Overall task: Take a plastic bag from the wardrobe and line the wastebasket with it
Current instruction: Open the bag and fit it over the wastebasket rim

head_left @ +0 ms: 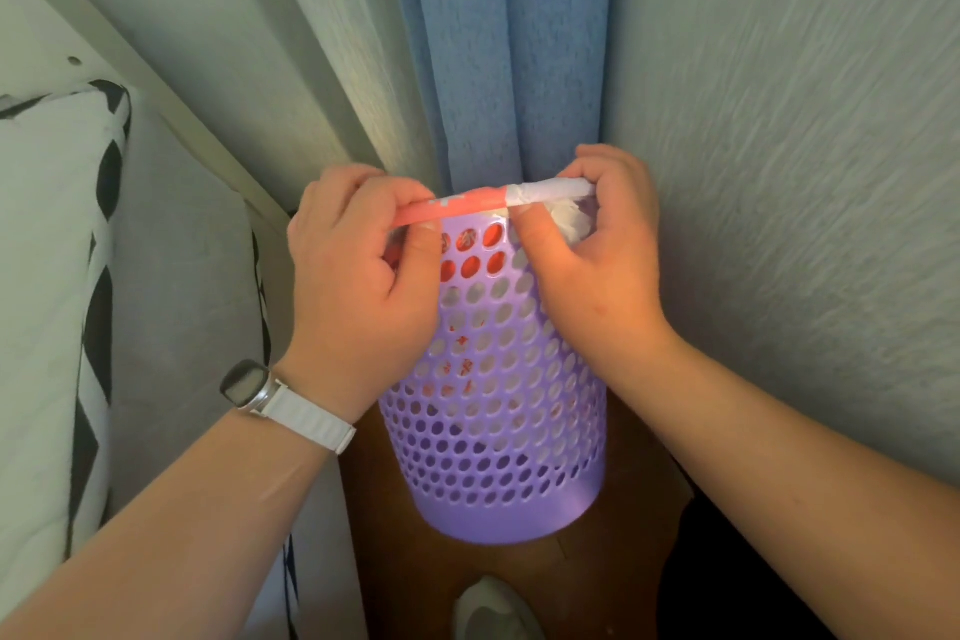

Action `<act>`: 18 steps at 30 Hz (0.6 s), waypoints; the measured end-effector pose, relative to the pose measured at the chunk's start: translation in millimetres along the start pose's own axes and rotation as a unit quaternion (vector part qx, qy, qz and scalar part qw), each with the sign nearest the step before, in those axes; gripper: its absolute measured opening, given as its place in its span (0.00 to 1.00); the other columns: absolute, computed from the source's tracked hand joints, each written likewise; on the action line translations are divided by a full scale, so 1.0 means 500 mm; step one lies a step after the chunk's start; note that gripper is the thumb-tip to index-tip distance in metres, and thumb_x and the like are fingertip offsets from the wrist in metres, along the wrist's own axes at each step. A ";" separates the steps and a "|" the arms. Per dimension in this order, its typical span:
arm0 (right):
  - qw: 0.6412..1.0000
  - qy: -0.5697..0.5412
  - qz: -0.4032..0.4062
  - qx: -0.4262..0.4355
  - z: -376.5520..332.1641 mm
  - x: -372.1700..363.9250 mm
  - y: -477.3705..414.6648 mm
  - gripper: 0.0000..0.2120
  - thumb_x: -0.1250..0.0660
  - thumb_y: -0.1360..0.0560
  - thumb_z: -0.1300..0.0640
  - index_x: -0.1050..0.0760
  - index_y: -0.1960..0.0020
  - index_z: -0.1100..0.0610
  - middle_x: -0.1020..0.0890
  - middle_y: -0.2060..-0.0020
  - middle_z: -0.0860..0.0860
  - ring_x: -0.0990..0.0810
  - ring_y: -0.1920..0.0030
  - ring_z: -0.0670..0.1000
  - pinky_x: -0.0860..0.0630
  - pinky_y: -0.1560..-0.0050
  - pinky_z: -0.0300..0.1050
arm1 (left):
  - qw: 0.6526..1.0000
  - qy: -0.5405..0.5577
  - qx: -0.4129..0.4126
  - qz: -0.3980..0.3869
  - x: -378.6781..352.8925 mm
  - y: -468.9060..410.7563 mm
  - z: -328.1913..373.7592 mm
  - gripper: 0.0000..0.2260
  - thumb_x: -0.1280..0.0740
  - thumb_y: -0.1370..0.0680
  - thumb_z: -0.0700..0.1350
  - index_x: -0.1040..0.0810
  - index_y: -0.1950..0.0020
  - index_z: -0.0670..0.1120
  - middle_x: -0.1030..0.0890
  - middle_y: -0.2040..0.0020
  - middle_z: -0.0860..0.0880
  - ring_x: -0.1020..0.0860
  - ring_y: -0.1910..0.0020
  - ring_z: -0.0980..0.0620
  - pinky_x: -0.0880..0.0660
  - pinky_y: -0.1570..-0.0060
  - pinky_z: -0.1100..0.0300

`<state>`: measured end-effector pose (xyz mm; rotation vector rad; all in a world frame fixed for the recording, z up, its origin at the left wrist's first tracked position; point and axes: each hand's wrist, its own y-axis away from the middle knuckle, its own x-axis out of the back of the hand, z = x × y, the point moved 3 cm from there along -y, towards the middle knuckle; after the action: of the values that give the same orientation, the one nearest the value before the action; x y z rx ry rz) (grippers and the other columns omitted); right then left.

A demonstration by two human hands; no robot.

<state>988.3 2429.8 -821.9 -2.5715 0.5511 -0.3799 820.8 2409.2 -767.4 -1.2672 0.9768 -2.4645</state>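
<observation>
Purple perforated wastebasket upright on brown floor, at floor's far edge, against blue curtain, textured wall just right. Plastic bag, red and white, edge rolled, stretched along near rim; bag visible through holes. Left hand grips red end, right hand grips white end. White-strapped watch on left wrist. Black-and-white bedding left. Pale shoe tip at bottom edge.

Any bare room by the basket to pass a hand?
Bare floor lies before the wastebasket, up to the white object below, and right toward the wall. Crowded at the rim: left hand and right hand grip the bag, curtain close behind.
</observation>
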 end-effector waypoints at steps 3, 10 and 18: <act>1.000 0.013 0.011 0.007 -0.011 -0.002 0.003 0.17 0.32 0.30 0.45 0.27 0.51 0.58 0.28 0.49 0.47 0.26 0.45 0.52 0.29 0.42 0.52 | 0.999 -0.037 -0.032 -0.003 -0.001 0.005 0.033 0.12 0.35 0.24 0.46 0.21 0.43 0.44 0.26 0.46 0.48 0.25 0.46 0.44 0.29 0.46 0.38; 0.998 0.033 0.014 0.046 -0.042 -0.018 0.018 0.16 0.31 0.31 0.47 0.26 0.53 0.59 0.30 0.52 0.46 0.28 0.48 0.50 0.30 0.43 0.54 | 0.996 -0.086 -0.027 0.005 -0.007 0.007 0.046 0.08 0.37 0.22 0.44 0.19 0.47 0.48 0.23 0.56 0.50 0.25 0.53 0.44 0.32 0.44 0.36; 1.000 -0.006 -0.019 0.007 -0.019 -0.019 0.016 0.21 0.31 0.30 0.46 0.24 0.44 0.58 0.26 0.44 0.49 0.25 0.40 0.55 0.28 0.39 0.58 | 0.997 -0.071 0.010 -0.003 -0.003 0.002 0.019 0.06 0.39 0.23 0.43 0.22 0.53 0.48 0.25 0.58 0.53 0.28 0.56 0.49 0.35 0.49 0.49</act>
<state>974.1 2423.8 -819.6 -2.5717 0.4945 -0.3807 828.9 2404.6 -765.1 -1.4187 0.9108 -2.3451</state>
